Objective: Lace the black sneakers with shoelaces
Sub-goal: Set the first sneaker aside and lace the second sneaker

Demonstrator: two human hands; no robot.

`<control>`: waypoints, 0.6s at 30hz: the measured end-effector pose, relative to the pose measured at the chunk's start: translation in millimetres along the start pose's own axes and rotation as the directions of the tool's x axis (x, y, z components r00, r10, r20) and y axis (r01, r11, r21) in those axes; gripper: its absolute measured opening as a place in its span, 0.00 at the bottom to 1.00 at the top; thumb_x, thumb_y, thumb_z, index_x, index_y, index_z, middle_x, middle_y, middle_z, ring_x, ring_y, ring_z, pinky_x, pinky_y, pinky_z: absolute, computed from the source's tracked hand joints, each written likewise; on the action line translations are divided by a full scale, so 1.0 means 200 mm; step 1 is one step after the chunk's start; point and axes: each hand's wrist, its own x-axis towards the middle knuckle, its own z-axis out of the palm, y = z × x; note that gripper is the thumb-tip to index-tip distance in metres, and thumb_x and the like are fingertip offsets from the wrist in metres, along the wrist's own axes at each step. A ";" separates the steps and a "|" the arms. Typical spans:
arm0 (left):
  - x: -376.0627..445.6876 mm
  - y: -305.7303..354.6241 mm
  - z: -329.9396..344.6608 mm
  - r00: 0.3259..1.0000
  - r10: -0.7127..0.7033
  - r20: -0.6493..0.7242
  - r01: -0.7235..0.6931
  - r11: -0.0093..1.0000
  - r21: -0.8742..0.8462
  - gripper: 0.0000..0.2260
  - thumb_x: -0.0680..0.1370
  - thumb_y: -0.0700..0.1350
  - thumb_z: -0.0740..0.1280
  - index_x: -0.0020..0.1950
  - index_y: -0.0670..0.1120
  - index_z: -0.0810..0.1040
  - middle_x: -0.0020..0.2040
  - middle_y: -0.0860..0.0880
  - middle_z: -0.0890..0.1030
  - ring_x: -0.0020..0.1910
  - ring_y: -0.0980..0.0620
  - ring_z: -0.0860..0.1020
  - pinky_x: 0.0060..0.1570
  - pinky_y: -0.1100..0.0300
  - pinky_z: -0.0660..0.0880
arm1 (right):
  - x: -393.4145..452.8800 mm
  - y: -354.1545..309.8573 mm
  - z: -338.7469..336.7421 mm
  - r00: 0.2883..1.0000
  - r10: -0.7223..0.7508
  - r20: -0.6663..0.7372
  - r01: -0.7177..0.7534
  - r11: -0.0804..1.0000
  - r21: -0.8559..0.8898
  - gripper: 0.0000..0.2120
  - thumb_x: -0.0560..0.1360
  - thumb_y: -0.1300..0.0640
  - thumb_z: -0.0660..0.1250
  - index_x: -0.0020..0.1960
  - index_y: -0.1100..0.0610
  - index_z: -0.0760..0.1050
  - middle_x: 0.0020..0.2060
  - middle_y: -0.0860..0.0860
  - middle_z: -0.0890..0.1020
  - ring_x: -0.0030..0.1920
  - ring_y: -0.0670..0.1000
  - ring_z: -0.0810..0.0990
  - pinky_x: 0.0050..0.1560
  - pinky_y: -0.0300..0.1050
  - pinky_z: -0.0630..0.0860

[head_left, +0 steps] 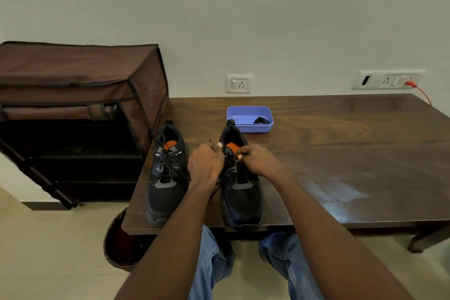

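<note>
Two black sneakers with orange insoles stand side by side on the dark wooden table (341,165), toes toward me. The left sneaker (166,178) has a black lace threaded through its eyelets and hanging loose. Over the tongue of the right sneaker (242,197) both hands work. My left hand (205,163) pinches one end of the black shoelace (211,141), whose tip sticks up past the fingers. My right hand (258,159) pinches the other lace end (246,153) at the shoe's upper eyelets.
A purple plastic tray (249,119) holding a small black item sits behind the right sneaker. A brown fabric shoe rack (80,109) stands left of the table. Wall sockets and an orange cable (422,92) are at the back. My knees in jeans are under the table edge.
</note>
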 end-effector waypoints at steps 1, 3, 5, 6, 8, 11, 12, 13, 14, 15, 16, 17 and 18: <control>0.00 0.00 0.02 0.997 -0.005 0.082 0.004 1.000 0.006 0.18 0.80 0.60 0.62 0.45 0.46 0.79 0.41 0.49 0.79 0.37 0.51 0.75 0.40 0.54 0.70 | 0.00 0.00 0.00 1.000 -0.002 0.001 0.002 1.000 -0.003 0.12 0.81 0.55 0.61 0.59 0.47 0.80 0.57 0.52 0.80 0.54 0.54 0.79 0.54 0.51 0.77; -0.01 0.02 0.03 0.987 0.005 0.163 -0.014 0.999 0.051 0.24 0.78 0.66 0.63 0.37 0.46 0.76 0.36 0.49 0.78 0.33 0.52 0.73 0.33 0.57 0.66 | -0.01 0.01 0.00 1.000 -0.010 0.002 0.010 1.000 -0.014 0.13 0.81 0.56 0.61 0.61 0.47 0.79 0.57 0.52 0.79 0.54 0.53 0.78 0.51 0.48 0.75; 0.00 0.03 0.03 0.984 -0.003 0.179 -0.009 0.998 0.069 0.25 0.76 0.67 0.64 0.35 0.46 0.74 0.34 0.48 0.77 0.32 0.52 0.73 0.30 0.58 0.63 | -0.01 0.01 0.00 1.000 -0.023 0.002 0.023 1.000 -0.010 0.12 0.80 0.55 0.62 0.61 0.48 0.78 0.57 0.52 0.79 0.53 0.53 0.78 0.52 0.48 0.75; 0.00 0.03 0.02 0.982 -0.009 0.188 -0.003 0.998 0.065 0.25 0.76 0.68 0.64 0.35 0.46 0.75 0.34 0.49 0.77 0.32 0.53 0.73 0.30 0.58 0.63 | -0.02 0.01 -0.01 0.999 -0.033 0.005 0.033 0.999 -0.003 0.10 0.80 0.55 0.63 0.59 0.48 0.78 0.56 0.52 0.79 0.53 0.53 0.78 0.54 0.50 0.76; 0.01 0.03 0.02 0.979 -0.002 0.204 -0.006 0.999 0.040 0.24 0.75 0.67 0.66 0.36 0.46 0.77 0.33 0.49 0.77 0.32 0.53 0.74 0.31 0.59 0.65 | -0.02 0.02 -0.01 0.999 -0.044 0.020 0.044 0.999 0.008 0.07 0.79 0.56 0.64 0.53 0.47 0.77 0.56 0.52 0.79 0.53 0.53 0.78 0.56 0.52 0.78; 0.01 0.03 0.02 0.976 0.028 0.214 -0.028 1.000 -0.005 0.21 0.75 0.61 0.68 0.34 0.45 0.76 0.33 0.49 0.78 0.32 0.51 0.75 0.32 0.58 0.68 | -0.02 0.02 -0.02 0.999 -0.035 0.016 0.034 0.999 0.024 0.11 0.77 0.60 0.62 0.53 0.47 0.78 0.56 0.52 0.78 0.52 0.53 0.79 0.56 0.53 0.79; 0.01 0.03 0.01 0.976 0.038 0.216 -0.034 0.999 -0.021 0.19 0.76 0.58 0.68 0.33 0.45 0.74 0.32 0.49 0.76 0.30 0.51 0.74 0.31 0.58 0.67 | -0.02 0.02 -0.03 0.999 -0.033 0.007 0.033 0.999 0.042 0.11 0.77 0.60 0.62 0.54 0.48 0.78 0.56 0.51 0.78 0.51 0.52 0.80 0.56 0.54 0.79; 0.01 0.04 0.00 0.975 0.041 0.219 -0.034 0.999 -0.035 0.18 0.77 0.54 0.68 0.32 0.45 0.72 0.30 0.49 0.75 0.29 0.51 0.73 0.30 0.59 0.67 | -0.02 0.03 -0.04 1.000 -0.026 -0.002 0.026 0.997 0.073 0.11 0.77 0.61 0.62 0.53 0.48 0.79 0.56 0.51 0.79 0.50 0.51 0.80 0.56 0.54 0.79; 0.01 0.04 -0.01 0.974 0.036 0.225 -0.024 0.998 -0.054 0.18 0.77 0.52 0.67 0.31 0.45 0.71 0.30 0.48 0.74 0.29 0.50 0.73 0.30 0.58 0.67 | -0.01 0.03 -0.04 1.000 -0.012 -0.011 0.013 0.993 0.120 0.11 0.77 0.62 0.62 0.52 0.49 0.79 0.55 0.52 0.79 0.50 0.51 0.80 0.56 0.55 0.80; 0.03 0.03 -0.02 0.972 0.020 0.233 -0.002 0.997 -0.080 0.17 0.76 0.51 0.67 0.30 0.44 0.71 0.29 0.47 0.75 0.30 0.48 0.75 0.31 0.57 0.69 | -0.02 0.04 -0.05 1.000 0.011 -0.012 -0.008 0.984 0.179 0.12 0.77 0.64 0.62 0.51 0.50 0.79 0.53 0.54 0.80 0.48 0.50 0.80 0.56 0.55 0.80; 0.04 0.02 -0.03 0.970 -0.003 0.242 0.032 0.993 -0.115 0.16 0.76 0.50 0.67 0.30 0.43 0.72 0.30 0.46 0.77 0.31 0.45 0.79 0.33 0.56 0.73 | -0.02 0.04 -0.06 0.999 0.034 -0.007 -0.031 0.971 0.239 0.13 0.76 0.66 0.61 0.50 0.52 0.79 0.51 0.55 0.81 0.46 0.50 0.80 0.55 0.56 0.79; 0.05 0.01 -0.04 0.966 -0.023 0.256 0.065 0.985 -0.157 0.15 0.75 0.49 0.67 0.31 0.43 0.74 0.31 0.45 0.78 0.33 0.43 0.82 0.37 0.54 0.79 | -0.02 0.05 -0.06 0.999 0.050 0.000 -0.048 0.958 0.282 0.13 0.75 0.67 0.60 0.50 0.53 0.79 0.50 0.56 0.81 0.45 0.51 0.79 0.55 0.57 0.79; 0.06 0.00 -0.05 0.962 -0.039 0.271 0.095 0.976 -0.197 0.14 0.75 0.48 0.67 0.32 0.42 0.75 0.31 0.44 0.80 0.33 0.42 0.83 0.41 0.51 0.82 | -0.03 0.04 -0.07 0.998 0.058 0.007 -0.057 0.950 0.306 0.14 0.76 0.68 0.60 0.51 0.54 0.79 0.49 0.56 0.81 0.45 0.51 0.79 0.55 0.56 0.79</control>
